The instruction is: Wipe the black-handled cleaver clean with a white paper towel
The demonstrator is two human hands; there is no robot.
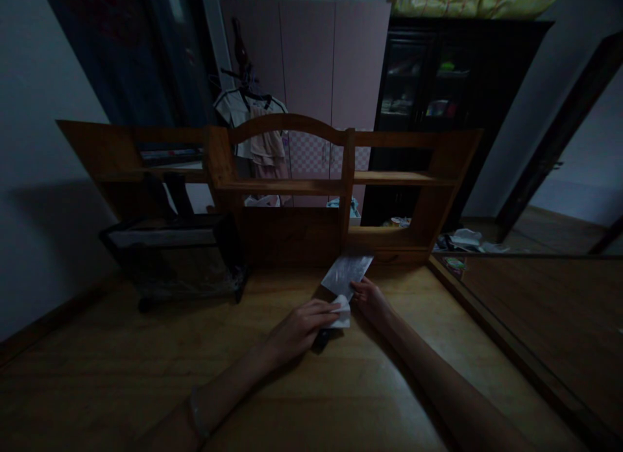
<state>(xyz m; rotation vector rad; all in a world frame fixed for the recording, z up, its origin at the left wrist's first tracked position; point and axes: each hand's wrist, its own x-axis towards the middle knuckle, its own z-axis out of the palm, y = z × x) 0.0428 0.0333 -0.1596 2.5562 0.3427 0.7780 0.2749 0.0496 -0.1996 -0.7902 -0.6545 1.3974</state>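
Over the wooden desk top (272, 387), my left hand (302, 325) is closed on a small white piece that looks like folded paper or a cloth (343, 314). My right hand (370, 299) pinches the lower right edge of a shiny, greyish, see-through plastic sheet (346, 273), perhaps a flat bag. The sheet is tilted up, and its lower edge comes close to the white piece. Beneath my left hand lies a small dark object (321, 340), mostly covered, so its kind cannot be made out.
At the back of the desk stands a wooden shelf unit (292, 186). A black-framed case with straps (180, 264) sits at the left. Along the right runs a raised wooden edge (491, 329). Pink wardrobe doors (309, 69) and a black cabinet (438, 82) stand behind.
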